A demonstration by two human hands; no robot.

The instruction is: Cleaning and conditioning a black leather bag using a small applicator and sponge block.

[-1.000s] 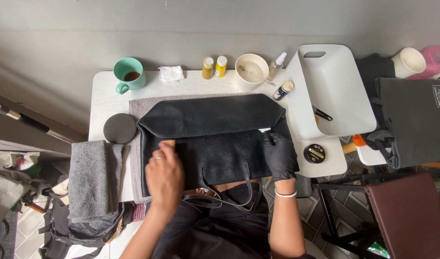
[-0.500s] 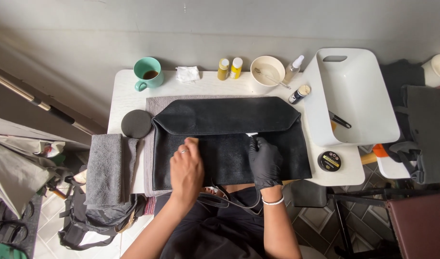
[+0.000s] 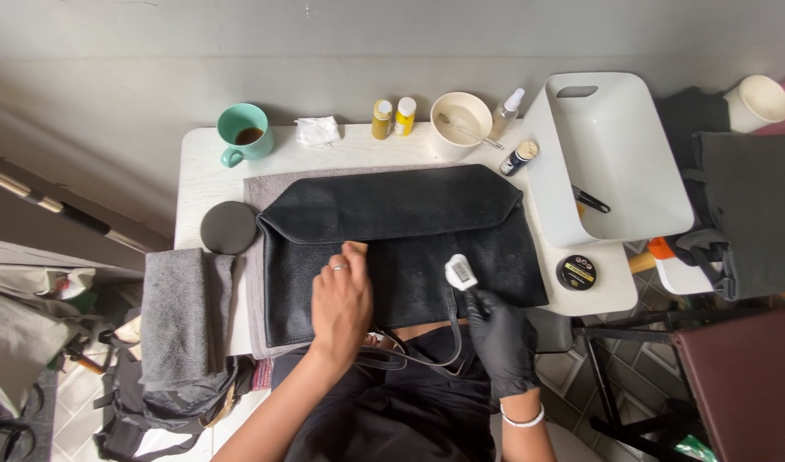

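A folded grey towel (image 3: 183, 312) hangs over the left edge of the white bench (image 3: 206, 184), beside a round dark pad (image 3: 229, 227). The black leather bag (image 3: 401, 244) lies flat across the middle of the bench, flap folded down. The bare left hand (image 3: 342, 299) presses on it, fingers released and flat. The gloved right hand (image 3: 502, 338) has fingers clenched around a small white brush (image 3: 461, 272) touching the bag's lower right

We find bare bench (image 3: 200, 184) only in a strip left of the black bag (image 3: 401, 231), between the green mug (image 3: 242, 133) and the round black pad (image 3: 229, 227). Along the back, yellow bottles (image 3: 392, 118) and a bowl (image 3: 461, 115) crowd the edge, and the white tub (image 3: 632, 218) blocks the right side.
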